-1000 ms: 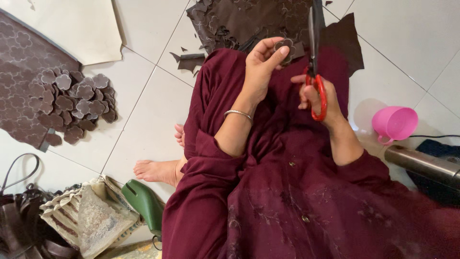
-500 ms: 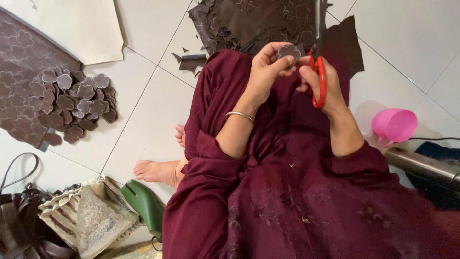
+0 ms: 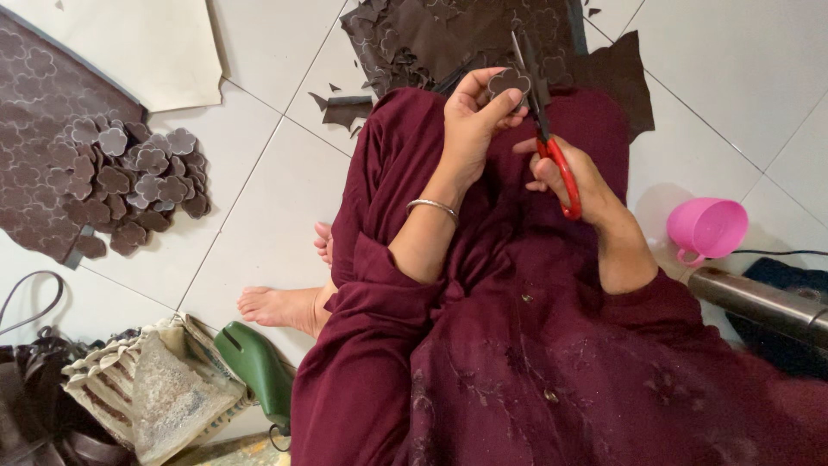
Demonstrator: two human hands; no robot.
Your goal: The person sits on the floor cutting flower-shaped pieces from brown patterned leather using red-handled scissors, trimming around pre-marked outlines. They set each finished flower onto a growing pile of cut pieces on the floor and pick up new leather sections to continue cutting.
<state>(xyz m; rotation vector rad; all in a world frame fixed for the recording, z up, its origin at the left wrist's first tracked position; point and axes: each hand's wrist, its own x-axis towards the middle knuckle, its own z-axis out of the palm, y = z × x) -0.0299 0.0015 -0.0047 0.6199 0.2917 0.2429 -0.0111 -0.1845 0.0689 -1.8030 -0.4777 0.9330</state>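
Pinching a small brown flower-shaped cutout (image 3: 509,84) between fingertips, left hand (image 3: 473,121) holds it raised over the lap. Right hand (image 3: 576,173) is closed around red-handled scissors (image 3: 545,129), blades touching the cutout's right edge. Brown scrap pile (image 3: 448,39) lies beyond the knees; finished flower pieces (image 3: 138,177) far left; pink cup (image 3: 707,229) right.

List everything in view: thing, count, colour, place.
flower cutout: one, brown, pinched in left fingers
scissors: one pair, red handles, in right hand
cutout pile: many, brown, floor at left
patterned sheet: one, brown, far left
pale sheet: one, cream, top left
scrap heap: many, brown, top centre
cup: one, pink, floor at right
green tool: one, bottom left
woven bag: one, beige, bottom left
bangle: one, silver, left wrist
left hand: holding cutout
right hand: gripping scissors
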